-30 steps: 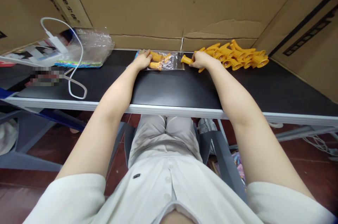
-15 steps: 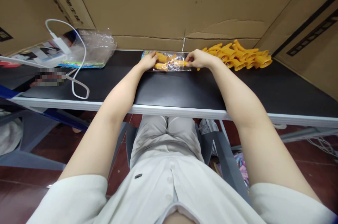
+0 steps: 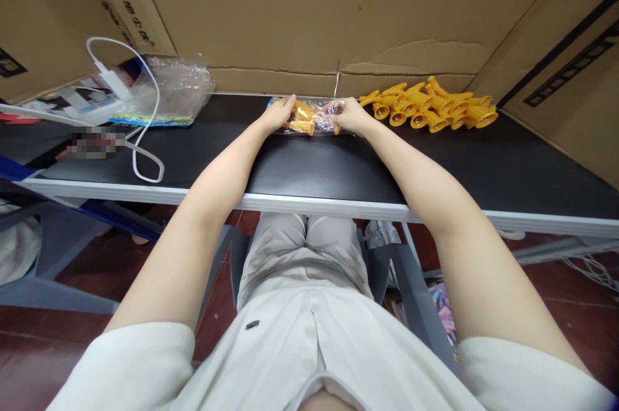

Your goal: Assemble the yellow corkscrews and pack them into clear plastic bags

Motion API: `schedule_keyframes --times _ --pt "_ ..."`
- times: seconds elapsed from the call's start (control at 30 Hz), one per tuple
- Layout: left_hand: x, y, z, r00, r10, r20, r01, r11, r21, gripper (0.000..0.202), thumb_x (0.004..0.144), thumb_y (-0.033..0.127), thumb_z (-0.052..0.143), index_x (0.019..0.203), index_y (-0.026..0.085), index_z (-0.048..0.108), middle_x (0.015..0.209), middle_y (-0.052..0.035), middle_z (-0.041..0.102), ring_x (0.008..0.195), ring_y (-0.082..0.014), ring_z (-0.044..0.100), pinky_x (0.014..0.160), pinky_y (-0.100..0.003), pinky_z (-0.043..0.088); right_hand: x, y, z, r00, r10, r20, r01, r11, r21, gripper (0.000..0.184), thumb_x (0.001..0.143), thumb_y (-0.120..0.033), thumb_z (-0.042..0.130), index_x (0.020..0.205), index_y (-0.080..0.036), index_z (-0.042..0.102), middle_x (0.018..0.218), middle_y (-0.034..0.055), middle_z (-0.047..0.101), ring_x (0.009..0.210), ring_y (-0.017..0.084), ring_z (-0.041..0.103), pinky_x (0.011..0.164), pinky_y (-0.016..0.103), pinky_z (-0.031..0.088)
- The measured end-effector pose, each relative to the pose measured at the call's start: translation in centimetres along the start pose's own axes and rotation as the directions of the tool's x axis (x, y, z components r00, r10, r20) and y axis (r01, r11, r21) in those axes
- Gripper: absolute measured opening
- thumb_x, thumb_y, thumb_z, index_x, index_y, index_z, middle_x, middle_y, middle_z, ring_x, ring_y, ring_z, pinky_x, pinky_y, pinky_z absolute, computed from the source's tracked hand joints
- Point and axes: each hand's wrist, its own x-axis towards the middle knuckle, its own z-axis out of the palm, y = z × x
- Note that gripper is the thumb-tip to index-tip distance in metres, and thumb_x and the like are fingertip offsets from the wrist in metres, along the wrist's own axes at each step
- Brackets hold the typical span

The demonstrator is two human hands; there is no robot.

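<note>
A clear plastic bag (image 3: 319, 131) with a blue printed edge lies crosswise on the black tabletop, several yellow plastic pieces (image 3: 303, 115) inside it. My left hand (image 3: 279, 115) is closed on the bag's left end, thumb and fingers around the film and the pieces. At the right end, my right hand (image 3: 352, 117) has its curled fingers under the film, seemingly inside the bag's mouth, closed on the film beside a yellow piece. Just right of that hand is a pile of loose yellow trumpet-shaped pieces (image 3: 435, 104) with flared round ends.
On the left lies a stack of clear bags (image 3: 176, 91) with colourful printed edges, near a white cable (image 3: 157, 95) and white plug. Cardboard walls (image 3: 271, 11) close off the back and right. The table's metal edge (image 3: 319, 206) runs before my lap.
My right hand has moved slightly left, its fingers now under the film; the yellow piece it pinched has gone further into the bag. My left hand has shifted slightly right with its end.
</note>
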Motion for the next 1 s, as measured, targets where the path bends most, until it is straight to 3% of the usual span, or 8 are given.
schedule_keyframes --times 0.07,0.2,0.3,0.4,0.57,0.83,1.0 --pt "0.3 -0.5 0.1 1.000 0.023 -0.006 -0.024 1.000 -0.021 0.065 0.122 0.039 0.032 0.172 0.002 0.049 0.178 -0.0191 0.048 0.169 -0.0281 0.045 0.140 -0.034 0.032 0.0 -0.3 0.1 0.998 0.030 -0.050 -0.025 0.995 0.097 0.026 0.081 -0.016 0.090 0.103 -0.016 0.078 0.101 0.0093 0.076 0.100 0.025 0.074 0.099 0.042 0.066" --pt "0.6 -0.9 0.2 0.999 0.033 0.014 -0.034 0.998 0.056 0.068 0.113 0.027 0.053 0.175 0.000 0.043 0.182 -0.0213 0.041 0.171 -0.0288 0.042 0.141 -0.033 0.028 0.2 -0.2 -0.4 0.991 0.081 -0.105 -0.061 0.982 0.176 0.022 0.084 -0.014 0.087 0.102 -0.018 0.075 0.101 0.0082 0.075 0.097 0.023 0.074 0.095 0.044 0.068" --pt "0.3 -0.4 0.1 1.000 0.003 0.011 -0.003 0.997 0.076 0.068 0.113 0.026 0.052 0.176 0.000 0.041 0.182 -0.0195 0.042 0.172 -0.0289 0.040 0.142 -0.034 0.026 0.3 0.0 -0.9 0.980 0.137 -0.145 -0.126 0.988 0.087 0.016 0.083 -0.009 0.083 0.093 -0.017 0.072 0.084 0.0061 0.068 0.087 0.023 0.071 0.096 0.048 0.068" --pt "-0.4 0.5 -0.2 0.999 -0.050 -0.003 0.050 0.999 0.018 0.067 0.118 0.028 0.046 0.177 -0.001 0.037 0.184 -0.0186 0.036 0.174 -0.0260 0.034 0.142 -0.031 0.022 0.0 -0.4 -1.0 0.973 0.208 -0.095 -0.209 0.978 -0.001 0.017 0.080 -0.003 0.081 0.085 -0.017 0.071 0.070 0.0037 0.060 0.078 0.023 0.067 0.095 0.050 0.066" --pt "-1.0 1.2 -0.7 0.996 -0.082 -0.040 0.078 0.993 -0.094 0.064 0.122 0.029 0.036 0.176 -0.005 0.034 0.185 -0.0197 0.032 0.175 -0.0215 0.032 0.140 -0.025 0.022 -0.9 -1.6 -1.0 0.980 0.198 0.008 -0.198 0.976 0.088 0.019 0.079 0.000 0.080 0.088 -0.016 0.076 0.070 0.0018 0.064 0.072 0.016 0.062 0.086 0.036 0.063" --pt "0.2 -0.2 -0.6 0.993 -0.078 -0.090 0.056 0.973 -0.225 0.060 0.123 0.029 0.037 0.173 -0.002 0.043 0.183 -0.0191 0.041 0.172 -0.0192 0.039 0.139 -0.025 0.026 -0.8 -0.8 -1.1 0.983 0.166 0.073 -0.177 0.962 0.206 0.028 0.075 -0.011 0.090 0.101 -0.015 0.083 0.077 0.0027 0.073 0.072 0.014 0.062 0.075 0.026 0.058" --pt "1.0 -1.4 -0.3 0.995 -0.027 -0.099 0.001 0.967 -0.255 0.053 0.122 0.023 0.033 0.162 0.000 0.059 0.171 -0.0207 0.059 0.162 -0.0232 0.055 0.137 -0.033 0.037 -0.2 -0.3 -0.5 0.992 0.121 0.031 -0.124 0.984 0.125 0.027 0.074 -0.010 0.085 0.101 -0.014 0.081 0.084 0.0042 0.076 0.083 0.018 0.069 0.091 0.033 0.063"
